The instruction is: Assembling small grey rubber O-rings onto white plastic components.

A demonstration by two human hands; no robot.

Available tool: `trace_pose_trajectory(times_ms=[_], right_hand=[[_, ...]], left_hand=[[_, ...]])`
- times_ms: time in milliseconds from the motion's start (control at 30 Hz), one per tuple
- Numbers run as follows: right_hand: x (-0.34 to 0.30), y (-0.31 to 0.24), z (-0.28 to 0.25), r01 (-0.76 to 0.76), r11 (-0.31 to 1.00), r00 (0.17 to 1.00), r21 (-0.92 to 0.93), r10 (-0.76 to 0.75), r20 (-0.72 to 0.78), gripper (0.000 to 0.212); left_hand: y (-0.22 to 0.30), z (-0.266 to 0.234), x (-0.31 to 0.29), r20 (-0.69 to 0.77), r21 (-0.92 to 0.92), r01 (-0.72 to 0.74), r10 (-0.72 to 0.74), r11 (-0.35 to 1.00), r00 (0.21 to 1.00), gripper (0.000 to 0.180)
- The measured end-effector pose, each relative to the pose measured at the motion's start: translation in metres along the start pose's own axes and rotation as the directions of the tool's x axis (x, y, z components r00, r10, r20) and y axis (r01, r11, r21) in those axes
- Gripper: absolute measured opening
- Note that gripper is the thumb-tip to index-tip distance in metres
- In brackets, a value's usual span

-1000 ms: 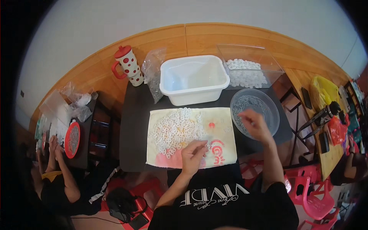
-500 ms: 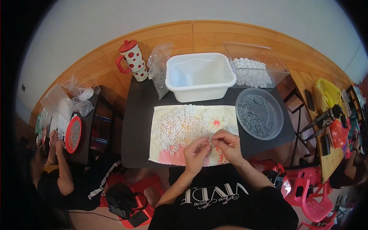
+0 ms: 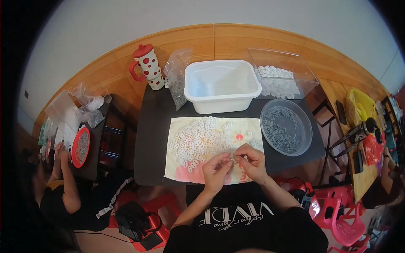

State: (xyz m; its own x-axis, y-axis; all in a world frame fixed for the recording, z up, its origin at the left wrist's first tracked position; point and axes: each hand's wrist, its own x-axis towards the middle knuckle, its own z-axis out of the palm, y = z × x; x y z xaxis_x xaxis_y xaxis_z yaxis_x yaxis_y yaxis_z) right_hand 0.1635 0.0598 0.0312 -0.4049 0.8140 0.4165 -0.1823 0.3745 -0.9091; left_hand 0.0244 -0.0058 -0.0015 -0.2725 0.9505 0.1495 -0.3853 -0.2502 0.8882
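My left hand [image 3: 217, 169] and my right hand [image 3: 251, 162] meet over the front right part of a cream cloth [image 3: 253, 147]. Both are closed in a pinch, fingertips almost touching; whatever sits between them is too small to make out. On the cloth, just beyond my left hand, lies a spread of small white plastic pieces [image 3: 196, 141], many with two holes. To the right of the cloth stands a round clear tub [image 3: 309, 137] holding many thin grey screw-like pieces [image 3: 280, 133].
Behind the cloth stand a white basin [image 3: 223, 105], a bag of small grey parts [image 3: 177, 90] and a red-dotted tumbler [image 3: 149, 69]. A clear box [image 3: 306, 69] of white pieces is at the back right. At left, a co-worker's hands [image 3: 61, 154] are beside a red tray [image 3: 75, 145].
The view has shifted very slightly. My hands stay pinched together in nearly the same place, with only small finger movements.
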Motion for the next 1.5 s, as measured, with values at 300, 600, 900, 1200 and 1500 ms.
trace_pose_trajectory(times_ms=[300,600,900,1200,1500], right_hand=[[-0.001,0.001,0.001,0.073,0.991,0.996,-0.115,-0.068,0.054,0.016],[0.012,-0.008,-0.011,0.083,0.985,0.995,-0.152,-0.074,0.067,0.015],[0.020,-0.012,-0.010,0.230,0.919,0.952,-0.320,-0.144,0.269,0.020],[0.020,-0.006,-0.005,0.300,0.887,0.941,-0.352,-0.216,0.260,0.015],[0.025,-0.012,-0.013,0.138,0.909,0.990,-0.394,-0.121,0.068,0.015]], left_hand=[[0.002,0.002,-0.004,-0.081,0.086,-0.015,0.022,0.996,0.996,0.019],[0.004,0.004,0.000,-0.078,0.066,-0.016,0.021,0.998,0.997,0.019],[0.004,0.001,-0.001,-0.037,0.068,-0.002,0.004,0.998,0.999,0.017],[0.003,0.001,-0.001,-0.033,0.076,-0.026,0.029,0.997,0.999,0.017],[0.004,0.003,-0.001,-0.095,0.017,-0.024,0.026,1.000,0.995,0.022]])
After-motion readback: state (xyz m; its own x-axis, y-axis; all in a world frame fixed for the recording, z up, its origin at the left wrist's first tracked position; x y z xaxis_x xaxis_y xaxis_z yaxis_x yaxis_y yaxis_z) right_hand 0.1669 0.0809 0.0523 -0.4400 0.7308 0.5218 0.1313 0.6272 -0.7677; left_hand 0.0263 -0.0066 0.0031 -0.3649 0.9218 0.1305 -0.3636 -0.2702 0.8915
